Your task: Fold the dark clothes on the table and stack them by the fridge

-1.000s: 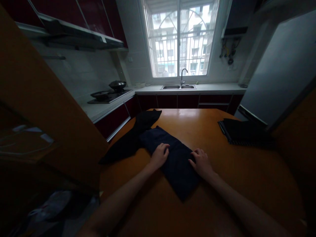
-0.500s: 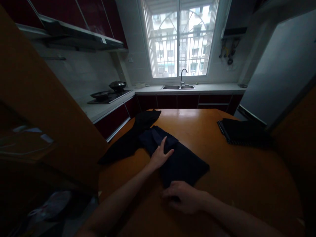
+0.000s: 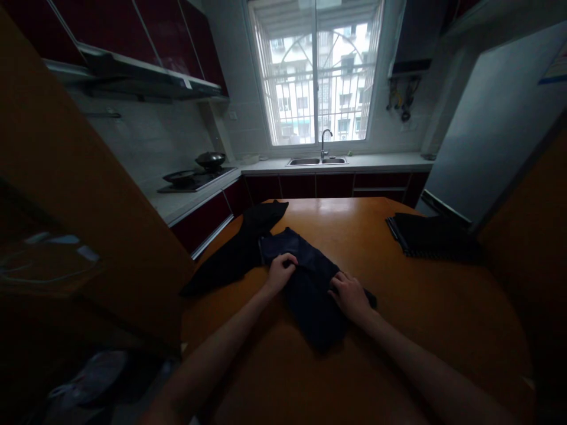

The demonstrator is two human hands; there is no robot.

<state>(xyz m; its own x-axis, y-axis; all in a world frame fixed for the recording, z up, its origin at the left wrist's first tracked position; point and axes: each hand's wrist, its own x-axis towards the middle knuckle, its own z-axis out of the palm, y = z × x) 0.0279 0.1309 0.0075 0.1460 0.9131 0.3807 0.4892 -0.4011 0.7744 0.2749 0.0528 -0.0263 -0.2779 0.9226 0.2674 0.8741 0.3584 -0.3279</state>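
Note:
A folded dark navy garment (image 3: 312,307) lies slantwise on the brown wooden table (image 3: 283,378); its exact kind is hard to make out in the dim light. At its upper left part, my left hand (image 3: 280,273) pinches the cloth between thumb and forefinger. My right hand (image 3: 352,296) is at the garment's right side, its bent fingers and thumb closed on the fabric. Beyond the left hand, a black garment (image 3: 239,254) is spread along the table's left edge, touching or partly under the navy one.
A stack of folded dark clothes (image 3: 434,236) sits at the table's right. Behind the table runs a white counter with a sink (image 3: 316,161) and a stove with pans (image 3: 210,159). A fridge (image 3: 482,124) stands at the right, a wooden panel (image 3: 110,236) at the left.
My right hand has moved from the garment's front edge up to its right side. My left hand has gone from spread fingers to a pinch. The navy cloth's folds lie differently.

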